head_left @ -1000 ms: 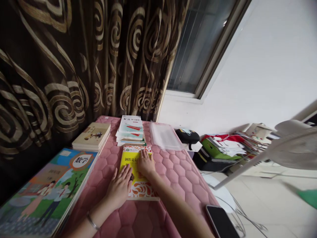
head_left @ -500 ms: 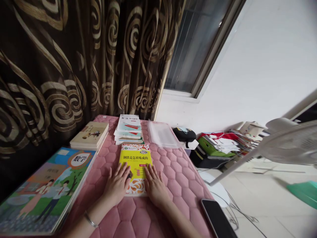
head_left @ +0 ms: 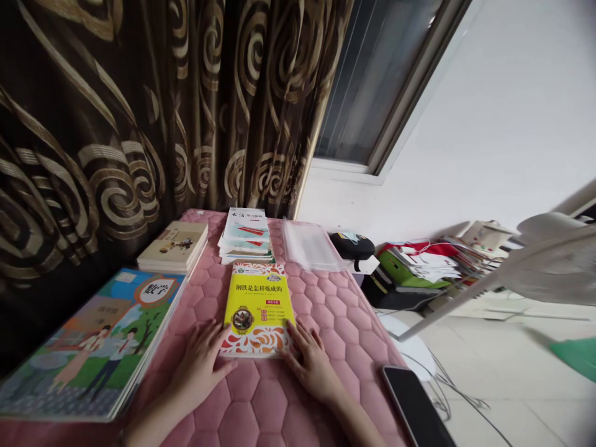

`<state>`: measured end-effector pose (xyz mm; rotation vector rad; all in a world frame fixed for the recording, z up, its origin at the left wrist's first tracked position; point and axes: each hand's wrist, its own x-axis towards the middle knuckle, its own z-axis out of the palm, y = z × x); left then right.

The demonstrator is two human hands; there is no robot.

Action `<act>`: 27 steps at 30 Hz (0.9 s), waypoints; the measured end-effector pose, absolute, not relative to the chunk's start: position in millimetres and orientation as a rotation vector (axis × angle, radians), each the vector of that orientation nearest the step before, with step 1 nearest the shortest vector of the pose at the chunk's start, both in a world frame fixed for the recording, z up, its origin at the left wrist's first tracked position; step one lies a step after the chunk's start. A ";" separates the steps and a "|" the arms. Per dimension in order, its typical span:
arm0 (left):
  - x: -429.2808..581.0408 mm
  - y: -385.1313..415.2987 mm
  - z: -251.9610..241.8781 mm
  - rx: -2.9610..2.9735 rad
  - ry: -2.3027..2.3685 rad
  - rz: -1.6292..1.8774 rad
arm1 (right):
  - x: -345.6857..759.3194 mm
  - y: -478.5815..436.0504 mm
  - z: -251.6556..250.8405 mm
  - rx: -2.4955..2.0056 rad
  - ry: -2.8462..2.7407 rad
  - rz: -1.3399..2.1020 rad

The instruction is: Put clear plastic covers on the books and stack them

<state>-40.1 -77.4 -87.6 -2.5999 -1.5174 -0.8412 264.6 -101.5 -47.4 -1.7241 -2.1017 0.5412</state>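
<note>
Our left hand (head_left: 198,369) and right hand (head_left: 310,363) had slid down off the yellow book (head_left: 257,308) since the earlier frame, when they had pressed on its lower half. They now lay well apart, open and palm down, with the book between them. The left hand rested on the pink quilted surface (head_left: 265,406) just beside the book's lower left corner. The right hand sat by the lower right corner, its fingertips (head_left: 292,329) touching the book's edge. Neither hand gripped anything.

The book lay flat with its cover up and its Chinese title showing. Just beyond it was a stack of workbooks (head_left: 245,234), with a clear plastic folder (head_left: 310,246) beyond it to the right. To the left of the book lay a large maths textbook (head_left: 88,341), and a stack of paperbacks (head_left: 173,247) sat beyond it on that side. A phone (head_left: 414,406) lay to the right of the book and nearer to us, its dark screen facing up. Further right and beyond the book were a black bag (head_left: 351,245) and a heap of papers (head_left: 431,264). A brown patterned curtain (head_left: 116,124) hung well beyond the book.
</note>
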 end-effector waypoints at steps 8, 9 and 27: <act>-35.3 -72.7 -90.0 -2.538 -1.525 -0.829 | 262.1 -99.1 -47.0 -1.755 -2.115 0.524; -34.9 -72.8 -90.6 -2.532 -1.522 -0.827 | 261.7 -98.9 -46.6 -1.763 -2.115 0.525; -31.9 -74.3 -90.5 -2.486 -1.541 -0.892 | 258.1 -98.4 -46.6 -1.824 -2.136 0.449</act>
